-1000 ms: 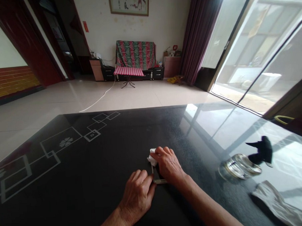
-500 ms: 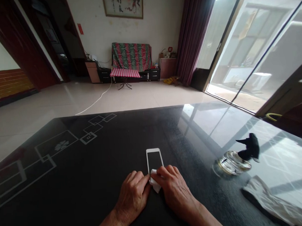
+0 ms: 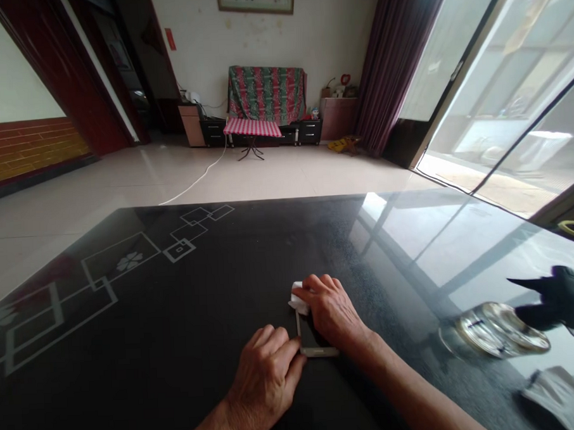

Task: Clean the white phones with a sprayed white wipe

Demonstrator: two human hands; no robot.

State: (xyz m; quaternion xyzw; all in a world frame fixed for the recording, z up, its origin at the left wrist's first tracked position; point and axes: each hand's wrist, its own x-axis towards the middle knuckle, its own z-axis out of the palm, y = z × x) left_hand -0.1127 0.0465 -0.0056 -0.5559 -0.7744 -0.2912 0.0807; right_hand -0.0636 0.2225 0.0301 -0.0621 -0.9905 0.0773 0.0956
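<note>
**Mid-wipe: phone pinned, cloth at its far end**

Clearly the step in hand is wiping a phone that lies flat on the dark table. Going from the left, that side of the glossy top carries only a printed pattern of squares and is otherwise bare, so there is wide room for an elbow or a slide that way. The left hand rests with loosely curled fingers against the phone's near left corner, bracing it rather than gripping it. The phone sits near the table's middle, well back from every edge, most of its face hidden under the other hand. The right hand lies over it, fingers pressed down on a small white cloth bunched at the phone's far end.

My reading is that the next stroke calls for steady downward pressure while the left hand keeps the phone from skating on the slick surface.

Further right stand a glass dish, a black object beside it and a pale wrapper near the corner; these are well apart from the hands.
</note>
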